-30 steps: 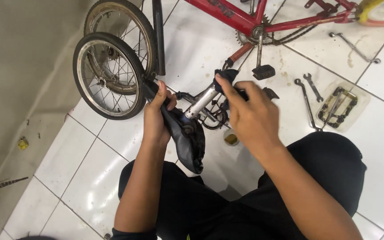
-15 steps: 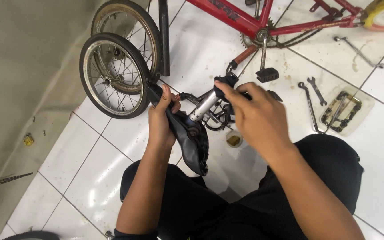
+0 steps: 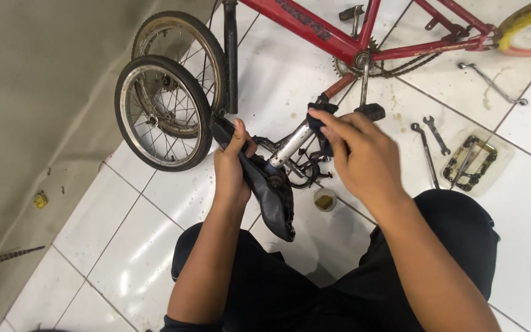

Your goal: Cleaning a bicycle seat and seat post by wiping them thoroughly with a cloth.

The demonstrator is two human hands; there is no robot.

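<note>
Left hand (image 3: 232,166) gripping black saddle (image 3: 271,197) to steady it; right hand (image 3: 357,154), fingers closed around seat post (image 3: 291,145) top, above tiled floor (image 3: 155,203).

Left grip (image 3: 232,163) clenched, thumb up; right grip (image 3: 357,154) curled, fingers pinching.

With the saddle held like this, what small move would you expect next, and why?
Probably a short twist of the right hand on the dark tool at the silver seat post. The left hand steadies the black saddle, and the right fingers already pinch that tool.
</note>
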